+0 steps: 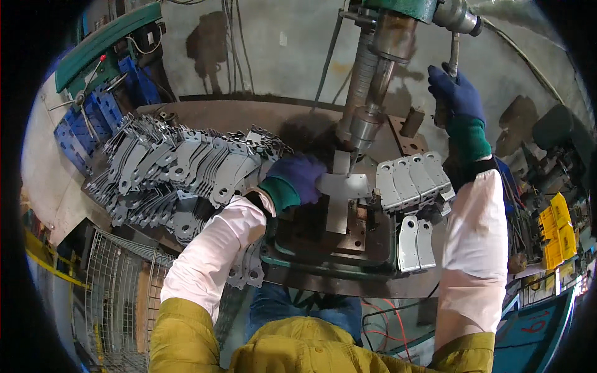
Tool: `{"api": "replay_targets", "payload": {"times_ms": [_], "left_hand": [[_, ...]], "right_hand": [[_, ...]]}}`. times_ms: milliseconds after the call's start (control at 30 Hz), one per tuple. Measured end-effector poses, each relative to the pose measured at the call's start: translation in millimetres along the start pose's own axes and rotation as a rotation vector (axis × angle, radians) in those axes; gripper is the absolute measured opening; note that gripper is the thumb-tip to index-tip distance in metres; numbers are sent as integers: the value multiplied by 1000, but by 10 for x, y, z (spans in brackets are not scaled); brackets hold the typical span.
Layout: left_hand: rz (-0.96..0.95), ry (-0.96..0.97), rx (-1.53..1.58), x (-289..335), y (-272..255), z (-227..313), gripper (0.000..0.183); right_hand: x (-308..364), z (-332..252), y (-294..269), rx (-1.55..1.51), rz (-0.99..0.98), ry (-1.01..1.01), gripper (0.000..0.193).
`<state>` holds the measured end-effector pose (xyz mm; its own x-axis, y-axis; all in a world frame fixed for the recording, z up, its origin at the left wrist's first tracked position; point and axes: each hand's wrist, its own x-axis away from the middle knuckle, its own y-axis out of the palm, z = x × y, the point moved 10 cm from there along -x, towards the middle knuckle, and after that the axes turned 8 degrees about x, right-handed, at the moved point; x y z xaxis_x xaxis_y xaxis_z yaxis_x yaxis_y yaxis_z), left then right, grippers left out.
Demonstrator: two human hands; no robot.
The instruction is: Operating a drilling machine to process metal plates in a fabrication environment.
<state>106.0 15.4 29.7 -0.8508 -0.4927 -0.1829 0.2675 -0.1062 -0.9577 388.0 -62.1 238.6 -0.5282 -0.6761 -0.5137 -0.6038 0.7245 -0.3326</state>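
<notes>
My left hand [298,177], in a purple-blue glove with a green cuff, closes on the left end of a flat grey metal plate [353,186]. The plate lies on a fixture beneath the drill press chuck [365,127]. A thin drill bit points down from the chuck to the plate's right part; whether it touches, I cannot tell. My right hand [457,96], gloved the same way, is raised at the right and wrapped round the press's feed lever [454,55]. The fixture rests on the dark press base [292,248].
A large heap of shaped metal plates [186,161] covers the bench's left side. Right of the fixture lie neat rows of similar plates [407,179]. A wire cage [118,292] stands lower left, yellow bins [555,227] far right. Another green machine [109,46] is upper left.
</notes>
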Motion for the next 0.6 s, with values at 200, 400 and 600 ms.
{"api": "replay_targets", "payload": {"times_ms": [200,400,600], "left_hand": [[-81,-27,-26,-37,68,-26,48],[-89,-19,8,-51,43,-32,49],[-196,-141,58,-48,30,-60,52]], "right_hand": [[-32,219,75,-211,19,105,48],[-29,-233,47,738,271,-471,41],[-227,171,-48,434,411,58,49]]}}
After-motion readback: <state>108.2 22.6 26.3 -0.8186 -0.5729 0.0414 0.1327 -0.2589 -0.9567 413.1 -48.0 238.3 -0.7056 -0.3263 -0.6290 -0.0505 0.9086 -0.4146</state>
